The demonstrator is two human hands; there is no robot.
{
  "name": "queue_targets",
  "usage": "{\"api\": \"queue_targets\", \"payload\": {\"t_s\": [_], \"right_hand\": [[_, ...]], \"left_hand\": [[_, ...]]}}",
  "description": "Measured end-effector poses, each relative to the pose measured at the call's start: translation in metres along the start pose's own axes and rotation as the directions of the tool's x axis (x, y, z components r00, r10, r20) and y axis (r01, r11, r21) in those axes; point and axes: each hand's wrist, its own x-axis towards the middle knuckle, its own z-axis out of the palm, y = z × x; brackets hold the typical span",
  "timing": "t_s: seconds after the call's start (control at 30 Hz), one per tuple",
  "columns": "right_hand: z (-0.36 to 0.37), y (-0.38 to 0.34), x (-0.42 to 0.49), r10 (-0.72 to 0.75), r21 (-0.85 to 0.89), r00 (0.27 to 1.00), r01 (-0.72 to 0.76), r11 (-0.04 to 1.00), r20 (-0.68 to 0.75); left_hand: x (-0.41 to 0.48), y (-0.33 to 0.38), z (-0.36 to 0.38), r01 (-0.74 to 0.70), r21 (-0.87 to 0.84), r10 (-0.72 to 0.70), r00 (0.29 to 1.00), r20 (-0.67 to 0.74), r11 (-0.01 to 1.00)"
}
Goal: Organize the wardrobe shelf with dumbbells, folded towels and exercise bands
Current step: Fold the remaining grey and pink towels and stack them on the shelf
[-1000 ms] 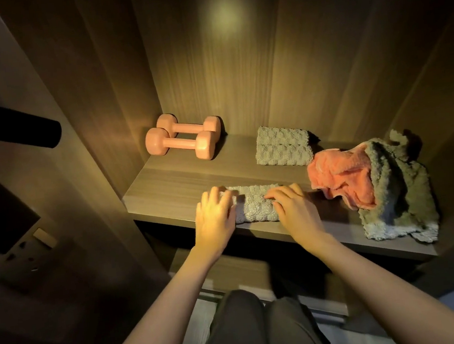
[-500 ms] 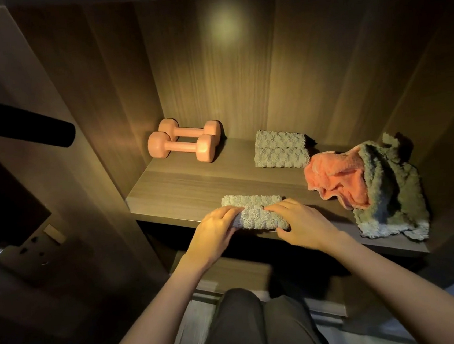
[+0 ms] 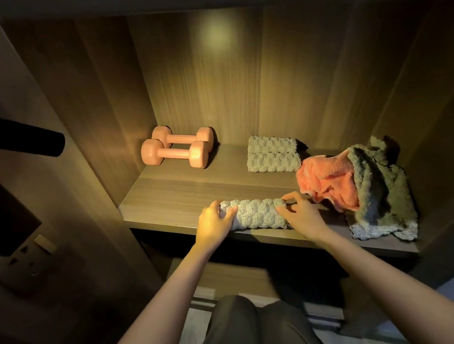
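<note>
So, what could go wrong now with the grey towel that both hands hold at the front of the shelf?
1. The grey towel lies close to the front edge of the shelf; if the left hand or right hand lets go carelessly, it may slide off or unroll.
2. The loose orange towel lies just beside the right hand; a move that way could drag it along.

— What is on the shelf (image 3: 172,197)?
— 2 pink dumbbells (image 3: 175,156) at the back left. A folded towel (image 3: 273,157) near them. A roll (image 3: 255,215) at the front edge. An orange cloth (image 3: 328,183) and a green heap (image 3: 376,192) on the right.
</note>
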Motion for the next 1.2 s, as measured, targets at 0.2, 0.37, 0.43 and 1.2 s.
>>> {"api": "queue_targets", "payload": {"t_s": [0.2,0.37,0.43,1.2], "right_hand": [[0.013,-0.017,-0.001,-0.357,-0.458,0.926,0.265,0.848,-0.125],[0.013,-0.006,0.000,-0.485,-0.627,0.844,0.509,0.589,0.229],[0.009,0.004,-0.001,-0.466,-0.567,0.844,0.527,0.633,0.265],[-0.004,0.022,0.081,-0.373,-0.759,0.928,0.224,0.612,-0.026]], "left_hand": [[-0.004,0.004,0.004,-0.316,0.449,0.457,0.853,-0.251,0.836],[-0.010,-0.006,0.002,-0.487,0.447,0.554,0.832,-0.021,0.750],[-0.012,-0.014,-0.001,-0.492,0.407,0.527,0.849,0.028,0.770],[0.096,0.026,0.057,-0.500,0.381,0.440,0.866,0.238,0.777]]}}
